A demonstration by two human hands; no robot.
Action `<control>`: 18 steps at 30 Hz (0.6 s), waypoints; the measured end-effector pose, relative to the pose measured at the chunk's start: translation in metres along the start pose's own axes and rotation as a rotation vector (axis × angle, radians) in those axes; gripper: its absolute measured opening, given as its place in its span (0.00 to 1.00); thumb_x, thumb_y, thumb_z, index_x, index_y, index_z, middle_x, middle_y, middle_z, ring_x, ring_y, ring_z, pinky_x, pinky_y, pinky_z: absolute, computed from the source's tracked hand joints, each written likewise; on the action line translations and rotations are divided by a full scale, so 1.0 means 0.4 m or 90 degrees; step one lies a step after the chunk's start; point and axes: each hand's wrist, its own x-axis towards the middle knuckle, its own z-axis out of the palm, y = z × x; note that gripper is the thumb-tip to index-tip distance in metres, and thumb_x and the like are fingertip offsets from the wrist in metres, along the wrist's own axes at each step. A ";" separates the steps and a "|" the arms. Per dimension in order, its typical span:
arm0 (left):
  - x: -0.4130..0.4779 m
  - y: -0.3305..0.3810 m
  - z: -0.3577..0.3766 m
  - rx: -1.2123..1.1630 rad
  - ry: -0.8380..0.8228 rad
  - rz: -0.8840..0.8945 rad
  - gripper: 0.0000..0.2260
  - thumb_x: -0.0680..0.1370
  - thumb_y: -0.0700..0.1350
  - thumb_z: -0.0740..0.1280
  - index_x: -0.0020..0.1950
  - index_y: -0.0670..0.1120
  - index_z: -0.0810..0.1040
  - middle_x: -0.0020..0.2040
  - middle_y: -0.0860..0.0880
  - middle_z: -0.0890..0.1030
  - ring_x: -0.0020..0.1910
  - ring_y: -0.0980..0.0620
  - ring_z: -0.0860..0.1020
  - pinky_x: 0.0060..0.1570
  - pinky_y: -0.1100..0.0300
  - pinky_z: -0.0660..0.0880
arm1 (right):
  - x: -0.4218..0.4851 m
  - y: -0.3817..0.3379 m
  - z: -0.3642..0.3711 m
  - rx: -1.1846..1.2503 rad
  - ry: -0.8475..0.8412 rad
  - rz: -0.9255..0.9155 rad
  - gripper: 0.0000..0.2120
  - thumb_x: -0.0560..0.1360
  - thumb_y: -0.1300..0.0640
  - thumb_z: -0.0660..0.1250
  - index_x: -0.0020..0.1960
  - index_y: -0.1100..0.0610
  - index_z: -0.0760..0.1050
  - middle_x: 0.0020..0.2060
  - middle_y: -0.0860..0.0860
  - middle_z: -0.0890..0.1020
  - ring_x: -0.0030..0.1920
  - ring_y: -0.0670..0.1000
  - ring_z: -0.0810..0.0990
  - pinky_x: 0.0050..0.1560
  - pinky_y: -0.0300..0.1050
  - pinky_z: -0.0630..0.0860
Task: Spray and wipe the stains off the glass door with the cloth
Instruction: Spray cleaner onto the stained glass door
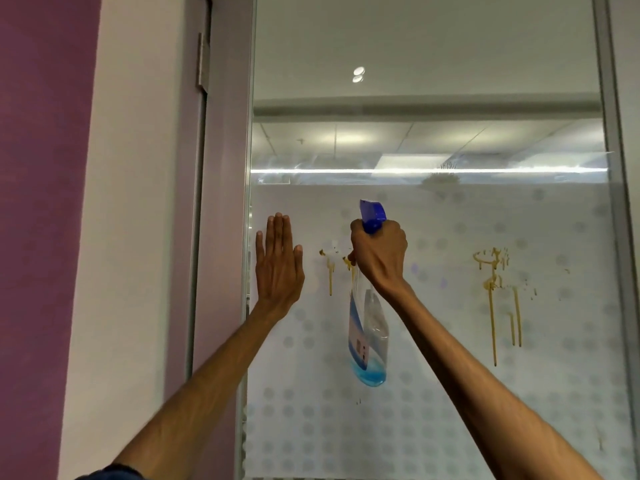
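Observation:
The glass door fills the view, its lower part frosted with grey dots. My left hand presses flat on the glass near its left edge, fingers straight and pointing up. My right hand grips the neck of a clear spray bottle with a blue nozzle and a little blue liquid at the bottom, held close to the glass. A brown dripping stain lies just left of the bottle. A larger brown stain with long drips sits to the right. No cloth is in view.
A grey door frame and a white and purple wall stand to the left. A metal hinge is high on the frame. The door's right frame borders the glass. Ceiling lights reflect in the upper pane.

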 end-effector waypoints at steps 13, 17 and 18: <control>-0.010 0.017 0.007 -0.007 0.009 -0.020 0.25 0.85 0.48 0.48 0.80 0.41 0.49 0.81 0.43 0.51 0.81 0.47 0.48 0.79 0.49 0.42 | -0.005 0.010 -0.041 0.002 0.014 0.064 0.14 0.74 0.57 0.66 0.33 0.54 0.66 0.24 0.51 0.72 0.24 0.50 0.81 0.24 0.31 0.68; -0.045 0.057 0.000 -0.029 0.012 -0.002 0.25 0.84 0.48 0.48 0.80 0.40 0.52 0.81 0.41 0.52 0.81 0.44 0.50 0.79 0.46 0.46 | -0.007 0.027 -0.076 0.010 0.035 0.071 0.14 0.74 0.58 0.67 0.32 0.53 0.67 0.25 0.51 0.72 0.22 0.48 0.80 0.21 0.29 0.68; -0.053 0.073 -0.002 -0.025 0.013 0.015 0.25 0.84 0.48 0.49 0.80 0.40 0.53 0.81 0.41 0.52 0.81 0.44 0.50 0.79 0.45 0.45 | -0.007 0.032 -0.087 0.013 0.041 0.075 0.14 0.74 0.58 0.68 0.33 0.53 0.67 0.26 0.51 0.73 0.22 0.49 0.80 0.21 0.29 0.69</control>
